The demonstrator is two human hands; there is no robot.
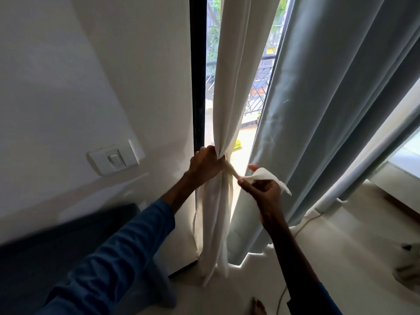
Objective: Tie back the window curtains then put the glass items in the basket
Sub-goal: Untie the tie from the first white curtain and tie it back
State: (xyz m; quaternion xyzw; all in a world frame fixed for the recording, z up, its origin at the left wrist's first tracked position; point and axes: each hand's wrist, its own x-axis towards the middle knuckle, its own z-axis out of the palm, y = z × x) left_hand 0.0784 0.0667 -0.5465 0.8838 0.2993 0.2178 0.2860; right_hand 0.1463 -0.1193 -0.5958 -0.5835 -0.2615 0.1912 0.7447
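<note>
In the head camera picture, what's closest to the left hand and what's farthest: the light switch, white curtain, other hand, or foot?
From the left hand:
1. white curtain: gripped by it, at the window.
2. right hand: just right of it, holding the tie strip.
3. light switch: on the wall, to the left.
4. foot: down on the floor, bottom edge.

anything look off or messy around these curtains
Nothing is damaged or spilled. The grey curtain hangs loose and untied while the left hand bunches the white curtain and the right hand pinches the tie strip. A thin cable trails loose across the floor by the grey hem.
</note>
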